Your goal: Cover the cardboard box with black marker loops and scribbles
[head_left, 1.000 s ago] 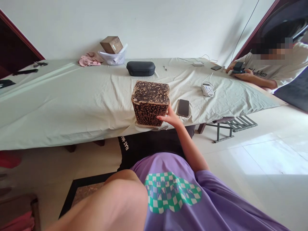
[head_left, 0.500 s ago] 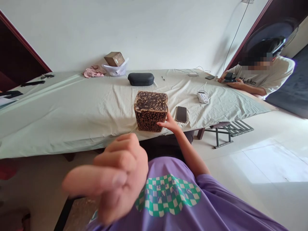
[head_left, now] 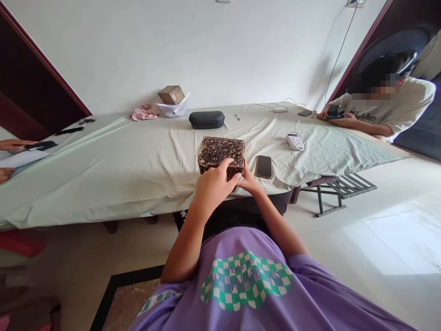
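Observation:
A brown box with a dark scribble pattern (head_left: pixel 220 151) stands at the near edge of the cloth-covered table (head_left: pixel 120 161). My left hand (head_left: pixel 214 184) lies over the box's front face, fingers curled up onto its top edge. At the box's lower right corner my right hand (head_left: pixel 248 179) presses against the side, fingers bent around it. Both hands hold the box between them. A dark phone (head_left: pixel 263 166) lies flat just right of my right hand.
Farther back sit a black case (head_left: pixel 206 119), a white bowl with a small cardboard box (head_left: pixel 171 94), pink cloth (head_left: pixel 144 112) and a white device with cable (head_left: pixel 295 140). A person (head_left: pixel 375 108) sits at the right end holding a phone; another person's hand (head_left: pixel 14 145) shows at left.
My left hand came up from near the camera and settled on the box's front. The right hand stayed at the box's right side. The view shifted slightly.

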A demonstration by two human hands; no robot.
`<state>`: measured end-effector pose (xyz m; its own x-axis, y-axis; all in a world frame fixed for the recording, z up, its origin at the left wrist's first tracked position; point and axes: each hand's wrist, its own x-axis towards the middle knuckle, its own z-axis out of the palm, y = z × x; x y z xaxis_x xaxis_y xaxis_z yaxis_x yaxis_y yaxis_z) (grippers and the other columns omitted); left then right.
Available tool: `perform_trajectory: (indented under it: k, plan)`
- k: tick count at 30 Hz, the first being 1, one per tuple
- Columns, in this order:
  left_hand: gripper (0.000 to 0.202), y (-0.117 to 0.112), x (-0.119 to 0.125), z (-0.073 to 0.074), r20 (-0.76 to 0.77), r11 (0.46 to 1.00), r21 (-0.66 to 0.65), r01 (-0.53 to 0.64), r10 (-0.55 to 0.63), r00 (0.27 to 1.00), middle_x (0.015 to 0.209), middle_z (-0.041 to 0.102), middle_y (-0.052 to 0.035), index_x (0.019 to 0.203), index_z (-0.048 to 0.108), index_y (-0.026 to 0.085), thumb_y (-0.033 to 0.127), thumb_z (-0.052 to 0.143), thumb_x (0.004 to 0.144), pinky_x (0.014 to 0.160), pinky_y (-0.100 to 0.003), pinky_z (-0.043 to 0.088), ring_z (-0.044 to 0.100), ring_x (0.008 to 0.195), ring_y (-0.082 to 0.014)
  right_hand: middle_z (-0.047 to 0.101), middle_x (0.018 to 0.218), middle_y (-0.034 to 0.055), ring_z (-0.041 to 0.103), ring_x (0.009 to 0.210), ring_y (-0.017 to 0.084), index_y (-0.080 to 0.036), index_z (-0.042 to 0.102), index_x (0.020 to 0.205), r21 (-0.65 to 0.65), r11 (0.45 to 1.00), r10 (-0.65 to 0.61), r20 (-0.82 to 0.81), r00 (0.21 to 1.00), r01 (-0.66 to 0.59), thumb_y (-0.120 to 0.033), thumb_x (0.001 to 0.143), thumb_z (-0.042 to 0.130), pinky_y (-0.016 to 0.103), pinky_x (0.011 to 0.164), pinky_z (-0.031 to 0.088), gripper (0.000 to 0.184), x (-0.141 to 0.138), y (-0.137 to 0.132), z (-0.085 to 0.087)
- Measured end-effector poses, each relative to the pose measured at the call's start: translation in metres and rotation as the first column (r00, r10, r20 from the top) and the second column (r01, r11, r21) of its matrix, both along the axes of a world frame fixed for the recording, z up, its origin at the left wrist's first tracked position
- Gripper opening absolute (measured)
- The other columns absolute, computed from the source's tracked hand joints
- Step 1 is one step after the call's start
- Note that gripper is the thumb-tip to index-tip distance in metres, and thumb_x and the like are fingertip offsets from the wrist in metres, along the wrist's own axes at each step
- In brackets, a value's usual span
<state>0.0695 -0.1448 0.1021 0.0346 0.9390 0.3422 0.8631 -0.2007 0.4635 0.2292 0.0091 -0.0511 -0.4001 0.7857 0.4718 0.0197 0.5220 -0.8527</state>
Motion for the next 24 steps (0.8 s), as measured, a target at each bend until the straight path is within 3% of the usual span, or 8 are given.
perform_trajectory:
  k: [4,7,10,12,15,18,20,24]
  plan:
    - [0.055,0.019,-0.032,-0.011,0.161,0.953,0.249,-0.171,0.133,0.978,0.111,0.073,-0.0107,0.141,0.065,0.025,0.044,0.077,0.091,0.099,-0.043,0.055,0.071,0.108,-0.0313,0.029,0.179,0.0098,0.025,0.166,0.042,-0.040,0.014,0.175,0.013,1.000,-0.019,-0.017,1.000,0.019,-0.066,0.067,0.094,0.063,0.124,0.044,0.137,0.002,-0.005,-0.005]
    - [0.093,0.056,-0.072,-0.045,0.377,0.882,0.437,-0.177,-0.001,0.926,0.153,0.051,-0.0177,0.151,0.054,0.027,0.067,0.088,0.074,0.125,-0.056,0.039,0.046,0.150,-0.0406,0.026,0.181,0.0089,0.021,0.168,0.041,-0.039,0.015,0.175,0.028,0.999,-0.028,-0.022,0.999,0.028,-0.068,0.065,0.095,0.061,0.125,0.045,0.139,0.002,-0.007,-0.007]
    - [0.120,0.096,-0.097,-0.096,0.670,0.938,0.313,0.150,-0.330,0.665,0.169,0.039,-0.0154,0.165,0.034,0.036,0.090,0.078,0.067,0.127,-0.055,0.038,0.039,0.159,-0.0406,0.028,0.181,0.0089,0.026,0.166,0.040,-0.038,0.017,0.175,-0.020,0.999,-0.032,-0.032,0.999,0.031,-0.075,0.071,0.087,0.058,0.123,0.047,0.131,-0.002,-0.006,-0.008]
    - [0.130,0.115,-0.098,-0.128,0.799,0.941,0.215,0.263,-0.324,0.507,0.167,0.047,-0.0161,0.164,0.036,0.032,0.084,0.088,0.058,0.131,-0.054,0.033,0.041,0.158,-0.0417,0.025,0.182,0.0103,0.029,0.165,0.041,-0.035,0.018,0.175,-0.067,0.996,-0.060,-0.038,0.997,0.058,-0.082,0.075,0.079,0.059,0.120,0.049,0.126,-0.005,-0.005,-0.006]
    - [0.123,0.129,-0.090,-0.161,0.933,0.981,0.109,0.163,-0.158,0.324,0.150,0.065,-0.0164,0.148,0.058,0.023,0.080,0.094,0.045,0.130,-0.056,0.034,0.050,0.151,-0.0443,0.019,0.184,0.0111,0.025,0.166,0.042,-0.031,0.022,0.175,-0.096,0.990,-0.110,-0.033,0.993,0.107,-0.089,0.075,0.071,0.060,0.120,0.048,0.126,-0.008,-0.008,-0.002]
    - [0.101,0.135,-0.084,-0.172,0.981,0.992,0.104,0.072,-0.114,0.155,0.142,0.072,-0.0151,0.127,0.072,0.020,0.087,0.086,0.052,0.126,-0.052,0.042,0.057,0.145,-0.0401,0.037,0.177,0.0087,0.033,0.164,0.037,-0.031,0.038,0.170,-0.128,0.988,-0.097,-0.077,0.992,0.086,-0.091,0.083,0.060,0.057,0.130,0.036,0.108,-0.007,-0.014,0.002]
    - [0.081,0.138,-0.083,-0.171,0.983,0.993,0.119,0.023,-0.121,0.136,0.140,0.073,-0.0139,0.120,0.074,0.019,0.086,0.075,0.074,0.122,-0.045,0.047,0.061,0.141,-0.0330,0.058,0.163,0.0097,0.047,0.155,0.037,-0.028,0.051,0.162,-0.190,0.981,-0.055,-0.099,0.994,0.036,-0.088,0.082,0.065,0.054,0.131,0.037,0.101,-0.007,-0.018,0.003]
    - [0.065,0.139,-0.081,-0.161,0.956,0.984,0.111,-0.138,-0.068,0.285,0.132,0.075,-0.0115,0.138,0.068,0.019,0.068,0.063,0.096,0.109,-0.041,0.055,0.067,0.129,-0.0280,0.072,0.144,0.0108,0.062,0.139,0.040,-0.023,0.061,0.153,-0.294,0.956,-0.039,-0.129,0.991,-0.001,-0.088,0.075,0.072,0.054,0.121,0.050,0.102,-0.016,-0.025,0.008]
